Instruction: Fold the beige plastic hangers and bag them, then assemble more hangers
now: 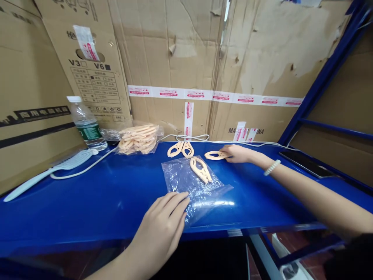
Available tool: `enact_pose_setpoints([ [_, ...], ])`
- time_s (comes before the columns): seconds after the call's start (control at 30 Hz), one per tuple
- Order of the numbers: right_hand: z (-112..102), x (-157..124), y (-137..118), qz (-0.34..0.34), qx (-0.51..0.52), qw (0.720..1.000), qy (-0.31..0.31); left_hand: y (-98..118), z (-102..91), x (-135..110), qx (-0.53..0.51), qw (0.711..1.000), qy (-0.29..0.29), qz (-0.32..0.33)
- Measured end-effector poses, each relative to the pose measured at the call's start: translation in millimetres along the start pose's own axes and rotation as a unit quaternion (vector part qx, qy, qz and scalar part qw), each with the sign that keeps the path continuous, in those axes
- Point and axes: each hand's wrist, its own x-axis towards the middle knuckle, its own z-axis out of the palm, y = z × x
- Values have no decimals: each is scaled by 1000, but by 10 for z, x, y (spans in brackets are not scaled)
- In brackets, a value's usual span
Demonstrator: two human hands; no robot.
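A peach folding hanger (215, 155), folded up, is in my right hand (235, 153), whose fingers are closed on its right end near the back of the blue shelf. My left hand (164, 219) has its fingers together over the near left edge of a clear plastic bag (177, 173); the thumb is hidden. The bag lies flat and wrinkled on the shelf. One folding hanger (201, 170) rests at its far right part; whether inside or on top I cannot tell. Behind it, two more folding hangers (181, 149) lie side by side.
Bagged folding hangers (138, 139) are piled at the back left, beside a water bottle (87, 124). A pale hairbrush (55, 169) lies at the left of the blue shelf (116, 206). A white cable (201, 137) runs along the cardboard wall. A dark phone (305, 163) lies right.
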Motion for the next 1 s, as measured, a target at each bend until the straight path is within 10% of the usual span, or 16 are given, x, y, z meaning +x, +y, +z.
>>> enact_pose_setpoints([
  [0.1,19,-420,-35,-22,20,998,49,34,36,-26,-10,1000,17,-10],
  [0.23,-33,-830,-214,-46,73,960,267,57,83,-30,-25,998,48,-30],
  [0.43,-396,-1202,-992,-32,82,896,435,67,110,-35,-26,996,72,-41],
  [0.67,-358,-1368,-1791,-123,71,921,363,63,103,-39,-52,994,68,-69],
  [1.0,0,-772,-1994,-208,-70,908,358,81,94,-40,-57,993,77,-66],
])
